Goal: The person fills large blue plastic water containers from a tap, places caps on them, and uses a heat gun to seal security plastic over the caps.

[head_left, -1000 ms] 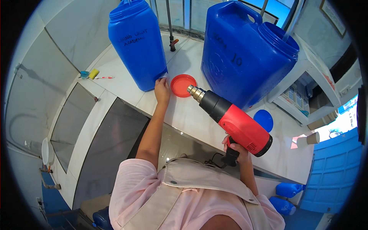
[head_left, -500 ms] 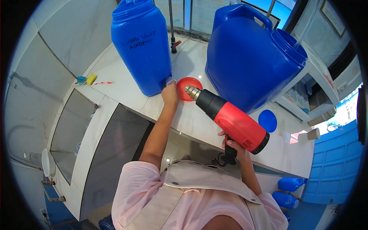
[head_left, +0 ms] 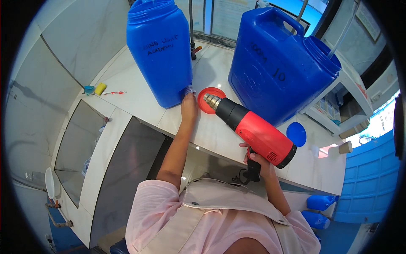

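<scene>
My right hand [head_left: 262,163] is closed round the black handle of a red and black heat gun [head_left: 263,137]. Its metal nozzle points left, over a red round lid [head_left: 210,91] on the counter and toward my left hand [head_left: 189,106]. That hand reaches up to the lower right corner of a tall blue plastic jug [head_left: 160,59], which stands uncapped. Its fingers pinch a small clear, ribbed plastic piece [head_left: 190,89] against the jug's corner; the fingertips are partly hidden. Right of the lid stands a larger blue jug [head_left: 275,67] with a handle and an open mouth.
A white tiled counter [head_left: 220,127] bears everything. At its left lie a yellow sponge [head_left: 100,88] and a red-and-white toothbrush [head_left: 114,92], beside a sink basin [head_left: 80,148]. On the right are a blue lid [head_left: 296,133] and a paper cup [head_left: 345,147]. A tap [head_left: 196,51] rises behind.
My left hand has turned from a fist-like grip to straighter fingers at the clear plastic piece. The jugs sit slightly differently in view; the heat gun is nearly still.
</scene>
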`<control>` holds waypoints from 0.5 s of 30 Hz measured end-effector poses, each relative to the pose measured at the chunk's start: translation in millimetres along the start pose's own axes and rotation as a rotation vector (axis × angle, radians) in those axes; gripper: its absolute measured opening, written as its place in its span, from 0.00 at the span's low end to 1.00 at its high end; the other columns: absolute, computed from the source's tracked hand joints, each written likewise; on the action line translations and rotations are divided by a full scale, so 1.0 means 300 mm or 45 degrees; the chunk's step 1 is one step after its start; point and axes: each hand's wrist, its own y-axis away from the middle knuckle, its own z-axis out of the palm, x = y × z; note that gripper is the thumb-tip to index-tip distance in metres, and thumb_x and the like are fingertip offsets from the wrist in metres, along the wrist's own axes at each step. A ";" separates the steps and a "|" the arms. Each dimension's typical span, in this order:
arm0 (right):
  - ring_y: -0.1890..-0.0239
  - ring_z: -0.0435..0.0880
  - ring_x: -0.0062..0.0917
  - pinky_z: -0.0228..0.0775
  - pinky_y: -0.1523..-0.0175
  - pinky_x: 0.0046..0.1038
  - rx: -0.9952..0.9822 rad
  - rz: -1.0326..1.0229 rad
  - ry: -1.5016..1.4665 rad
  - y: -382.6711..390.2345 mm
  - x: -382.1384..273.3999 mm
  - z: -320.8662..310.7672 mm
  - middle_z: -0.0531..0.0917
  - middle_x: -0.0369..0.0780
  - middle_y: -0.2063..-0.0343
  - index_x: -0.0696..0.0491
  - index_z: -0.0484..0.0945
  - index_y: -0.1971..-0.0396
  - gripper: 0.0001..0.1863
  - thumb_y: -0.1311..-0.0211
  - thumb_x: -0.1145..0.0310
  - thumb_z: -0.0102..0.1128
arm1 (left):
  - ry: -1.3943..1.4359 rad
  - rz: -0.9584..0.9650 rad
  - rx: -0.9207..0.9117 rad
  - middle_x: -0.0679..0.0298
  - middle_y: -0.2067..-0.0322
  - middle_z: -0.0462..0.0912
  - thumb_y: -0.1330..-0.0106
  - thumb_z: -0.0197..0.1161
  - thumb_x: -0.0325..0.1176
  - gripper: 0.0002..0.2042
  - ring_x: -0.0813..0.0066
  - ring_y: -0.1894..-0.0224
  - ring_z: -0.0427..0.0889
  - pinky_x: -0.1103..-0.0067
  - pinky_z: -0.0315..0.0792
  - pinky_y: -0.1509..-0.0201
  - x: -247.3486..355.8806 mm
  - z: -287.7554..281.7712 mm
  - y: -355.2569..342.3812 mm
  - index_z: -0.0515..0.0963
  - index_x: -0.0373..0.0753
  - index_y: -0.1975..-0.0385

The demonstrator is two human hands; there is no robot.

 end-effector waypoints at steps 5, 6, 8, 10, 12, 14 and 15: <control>0.75 0.76 0.18 0.68 0.67 0.21 -0.028 0.007 -0.060 -0.022 -0.005 0.034 0.74 0.34 0.77 0.58 0.76 0.59 0.17 0.50 0.67 0.57 | 0.250 -0.146 -0.087 0.45 0.70 0.76 0.43 0.52 0.27 0.08 0.48 0.66 0.75 0.66 0.69 0.62 -0.005 -0.016 -0.007 0.71 0.28 0.67; 0.75 0.76 0.18 0.68 0.68 0.21 -0.015 0.010 -0.044 -0.030 0.010 0.027 0.74 0.34 0.77 0.57 0.76 0.60 0.17 0.51 0.66 0.57 | 0.316 -0.202 -0.130 0.45 0.68 0.76 0.42 0.52 0.27 0.09 0.49 0.64 0.75 0.66 0.69 0.60 0.009 -0.030 0.005 0.71 0.28 0.66; 0.75 0.76 0.18 0.68 0.68 0.21 0.006 0.043 0.006 -0.042 0.020 0.024 0.74 0.34 0.77 0.57 0.76 0.60 0.17 0.51 0.65 0.57 | 0.415 -0.303 -0.047 0.46 0.63 0.75 0.41 0.51 0.29 0.11 0.51 0.60 0.75 0.68 0.68 0.57 0.025 -0.055 0.036 0.70 0.27 0.63; 0.76 0.76 0.18 0.68 0.69 0.21 0.035 0.117 0.045 -0.062 0.020 0.027 0.74 0.35 0.77 0.58 0.76 0.62 0.17 0.51 0.65 0.57 | 0.481 -0.391 0.198 0.47 0.59 0.73 0.39 0.49 0.32 0.14 0.54 0.56 0.73 0.70 0.67 0.54 0.032 -0.065 0.061 0.69 0.26 0.60; 0.77 0.75 0.19 0.67 0.71 0.21 0.037 0.213 0.025 -0.087 0.032 0.050 0.75 0.37 0.78 0.59 0.75 0.64 0.17 0.53 0.64 0.57 | 0.577 -0.531 0.207 0.50 0.56 0.72 0.36 0.46 0.37 0.17 0.59 0.53 0.71 0.72 0.63 0.49 -0.014 -0.047 0.058 0.69 0.27 0.59; 0.78 0.75 0.19 0.67 0.72 0.21 0.064 0.267 -0.017 -0.117 0.039 0.075 0.75 0.38 0.79 0.58 0.74 0.66 0.16 0.54 0.63 0.56 | 0.846 -0.668 0.171 0.53 0.54 0.72 0.34 0.43 0.42 0.20 0.64 0.50 0.69 0.73 0.60 0.46 -0.063 -0.012 0.044 0.69 0.28 0.56; 0.78 0.75 0.19 0.67 0.72 0.21 0.083 0.269 -0.037 -0.133 0.039 0.094 0.75 0.37 0.80 0.57 0.74 0.68 0.15 0.53 0.63 0.57 | 1.064 -0.734 0.130 0.54 0.53 0.72 0.33 0.41 0.44 0.22 0.65 0.49 0.68 0.75 0.58 0.44 -0.083 0.000 0.034 0.69 0.30 0.55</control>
